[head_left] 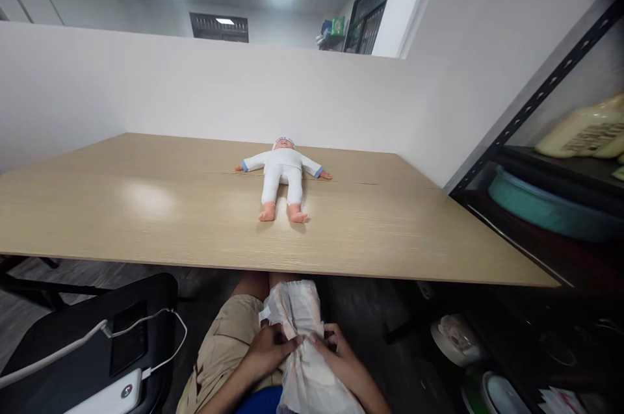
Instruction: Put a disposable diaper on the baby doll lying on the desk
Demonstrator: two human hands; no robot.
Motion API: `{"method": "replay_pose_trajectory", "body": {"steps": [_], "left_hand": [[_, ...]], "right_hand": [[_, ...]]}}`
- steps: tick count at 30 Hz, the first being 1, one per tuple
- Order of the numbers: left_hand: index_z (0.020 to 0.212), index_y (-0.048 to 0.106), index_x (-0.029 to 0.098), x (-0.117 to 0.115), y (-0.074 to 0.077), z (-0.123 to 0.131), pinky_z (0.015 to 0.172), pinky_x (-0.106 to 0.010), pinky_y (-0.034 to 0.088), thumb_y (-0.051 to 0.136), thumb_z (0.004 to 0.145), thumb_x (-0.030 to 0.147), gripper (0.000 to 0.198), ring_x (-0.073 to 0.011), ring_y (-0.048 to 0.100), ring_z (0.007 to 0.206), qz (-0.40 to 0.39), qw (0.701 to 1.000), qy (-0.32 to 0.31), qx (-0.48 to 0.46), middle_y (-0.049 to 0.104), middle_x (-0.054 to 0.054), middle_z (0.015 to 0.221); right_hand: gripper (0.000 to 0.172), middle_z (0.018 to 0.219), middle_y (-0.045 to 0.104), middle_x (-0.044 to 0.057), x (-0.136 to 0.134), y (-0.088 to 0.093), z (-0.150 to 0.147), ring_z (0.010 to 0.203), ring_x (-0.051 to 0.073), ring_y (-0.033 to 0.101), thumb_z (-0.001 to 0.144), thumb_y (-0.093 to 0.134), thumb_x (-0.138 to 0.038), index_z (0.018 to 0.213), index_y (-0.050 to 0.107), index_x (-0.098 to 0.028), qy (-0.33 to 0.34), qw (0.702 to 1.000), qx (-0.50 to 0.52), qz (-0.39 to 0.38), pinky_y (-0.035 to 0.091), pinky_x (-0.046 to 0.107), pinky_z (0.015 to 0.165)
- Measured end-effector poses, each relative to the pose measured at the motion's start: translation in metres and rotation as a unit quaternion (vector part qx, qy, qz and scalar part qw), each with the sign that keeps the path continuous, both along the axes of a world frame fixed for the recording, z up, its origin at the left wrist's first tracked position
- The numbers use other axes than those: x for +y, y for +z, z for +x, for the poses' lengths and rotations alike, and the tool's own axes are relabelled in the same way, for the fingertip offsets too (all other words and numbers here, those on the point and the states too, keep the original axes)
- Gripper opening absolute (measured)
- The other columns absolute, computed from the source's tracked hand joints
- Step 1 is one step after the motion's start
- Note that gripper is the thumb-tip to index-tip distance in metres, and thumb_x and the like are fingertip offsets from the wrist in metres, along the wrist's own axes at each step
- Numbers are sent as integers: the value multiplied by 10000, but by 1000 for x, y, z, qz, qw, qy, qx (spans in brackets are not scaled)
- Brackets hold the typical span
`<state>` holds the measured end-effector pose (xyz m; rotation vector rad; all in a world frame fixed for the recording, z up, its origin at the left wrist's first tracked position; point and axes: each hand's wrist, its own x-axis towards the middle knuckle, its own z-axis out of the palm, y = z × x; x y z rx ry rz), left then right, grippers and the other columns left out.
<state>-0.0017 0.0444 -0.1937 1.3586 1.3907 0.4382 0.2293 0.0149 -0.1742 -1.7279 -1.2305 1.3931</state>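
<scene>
A baby doll (283, 170) in a white outfit with blue cuffs lies on its back on the wooden table (195, 232), arms spread, feet toward the front edge. Below the table edge, over the lap, a crumpled whitish, translucent sheet-like item (312, 368) is held in both hands. My left hand (270, 349) pinches its left side, thumb on top. On the right side of it my right hand (336, 352) has its thumb and fingers closed on the material. What the item is exactly cannot be made out.
A black chair (97, 303) at lower left bears a white power bank (110, 394) with a cable. To the right stands a dark shelf (550, 170) with a teal basin (550, 206) and a yellowish bag (585, 131). A pale wall (219, 95) rises behind the table.
</scene>
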Motion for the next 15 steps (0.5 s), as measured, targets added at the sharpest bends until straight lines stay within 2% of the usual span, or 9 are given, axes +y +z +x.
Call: {"method": "replay_pose_trajectory", "body": {"steps": [4,8,12,15], "left_hand": [[956,759,207,-7,1,4,942,-443,598,751,721,862,696,-386,768,1046,0,999,9,-32,817,-121,968],[1040,761,208,-15,13,7,965,-444,613,759,779,799,646,-381,767,1076,10,998,21,-61,821,-126,1022],[1263,738,229,-39,34,-3,1051,-463,596,757,825,758,687,-392,739,1166,50,991,41,-114,807,-155,1177],[1474,622,306,-65,49,-15,1069,-466,588,809,788,764,846,-378,728,1169,76,988,24,-133,780,-141,1233]], "right_hand": [[897,1000,776,55,-9,2,0,999,311,768,584,794,-975,1109,643,-263,-14,998,51,-29,603,416,890],[936,1142,816,99,-15,16,-5,1110,356,790,534,873,-949,1132,634,-270,-11,989,135,-52,620,464,973],[960,1219,809,152,-30,46,-16,1148,392,793,582,905,-895,1246,609,-269,-40,986,162,-17,638,481,974],[952,1221,814,156,-50,77,-25,1109,404,803,658,908,-832,1362,569,-290,-77,985,152,31,638,503,978]]}}
